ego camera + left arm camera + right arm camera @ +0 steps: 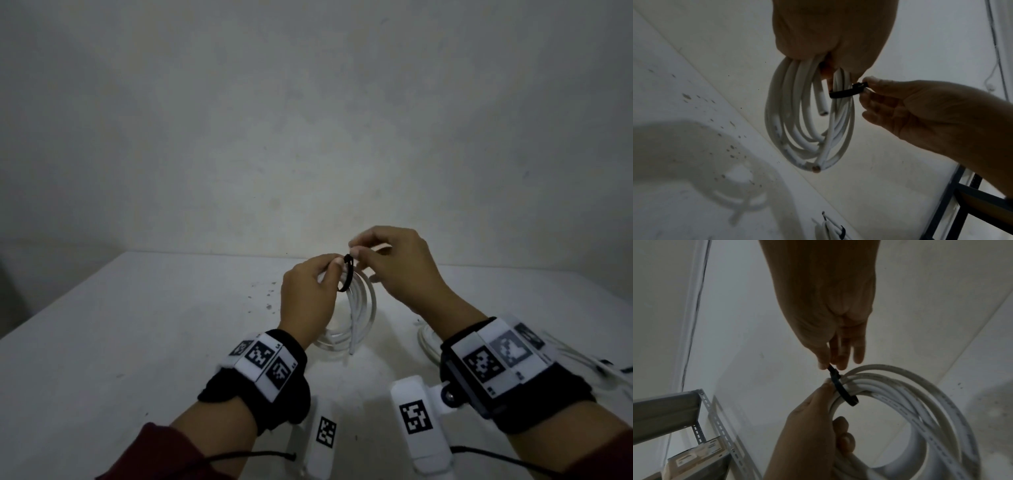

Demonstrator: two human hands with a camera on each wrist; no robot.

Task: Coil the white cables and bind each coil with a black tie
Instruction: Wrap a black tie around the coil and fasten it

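Near the right wrist, more white cables (428, 342) lie on the counter (137, 325). Above the counter's middle, the left hand (305, 301) grips the top of the hanging coil (359, 308). Just beyond it, the right hand (397, 267) pinches the end of the tie (346, 274), looped around the coil's strands.
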